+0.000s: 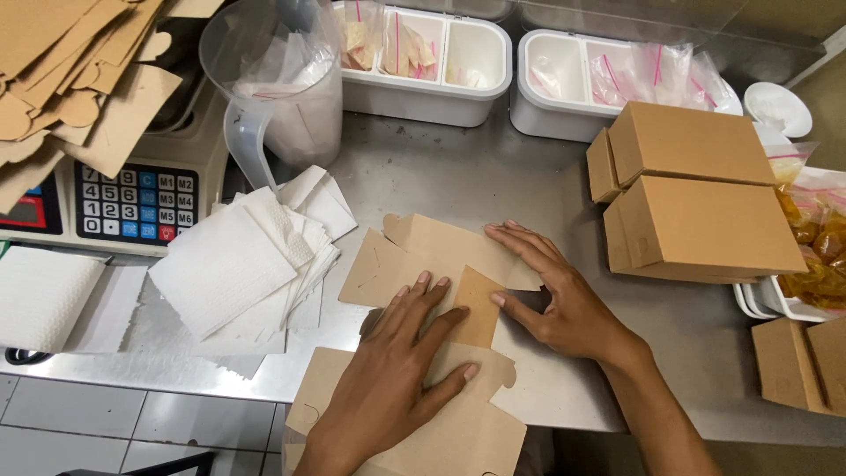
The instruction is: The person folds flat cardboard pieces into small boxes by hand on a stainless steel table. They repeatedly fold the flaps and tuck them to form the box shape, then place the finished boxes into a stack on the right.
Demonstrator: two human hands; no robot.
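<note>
While both hands press it flat, the unfolded brown cardboard blank [432,264] lies at the near edge of the steel tabletop [493,176], partly overhanging it. Left hand [397,370] and right hand [551,295] rest with fingers spread, grasping nothing. The blank may slide off or crease crookedly. Paper napkins [238,264] crowd its left side; folded boxes [696,189] stand toward the right edge.

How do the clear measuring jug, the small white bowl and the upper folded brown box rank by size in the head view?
1. and 2. Upper folded brown box and clear measuring jug: they look alike, so I do not rank them.
3. Small white bowl: clearly smallest, though farther away.
</note>
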